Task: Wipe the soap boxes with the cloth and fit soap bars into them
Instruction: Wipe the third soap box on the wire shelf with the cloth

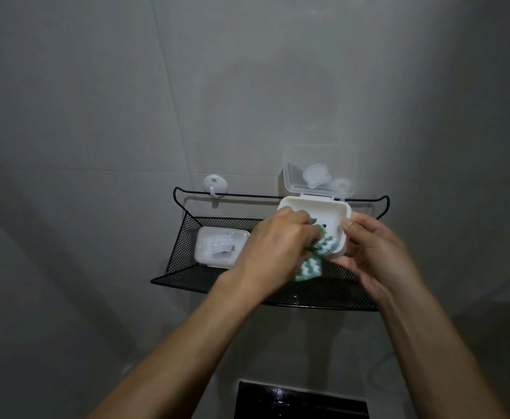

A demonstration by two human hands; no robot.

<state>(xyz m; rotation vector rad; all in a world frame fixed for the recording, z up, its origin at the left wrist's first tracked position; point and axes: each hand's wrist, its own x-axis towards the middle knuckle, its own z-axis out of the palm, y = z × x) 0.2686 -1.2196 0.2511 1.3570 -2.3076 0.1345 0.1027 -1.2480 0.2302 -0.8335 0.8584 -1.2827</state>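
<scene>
An open white soap box [332,210] is held above the black mesh shelf [187,246], its clear lid [318,172] flipped up against the wall. My right hand [374,252] grips the box by its right side. My left hand [275,246] holds a green-and-white striped cloth [411,249] pressed into the box's inside; part of the cloth hangs below the box. A second soap box [219,246] with its clear lid shut lies in the left part of the shelf. No soap bar is visible.
The shelf hangs on a grey tiled wall from a white hook [215,185]. A dark glossy panel [300,400] sits low on the wall beneath the shelf.
</scene>
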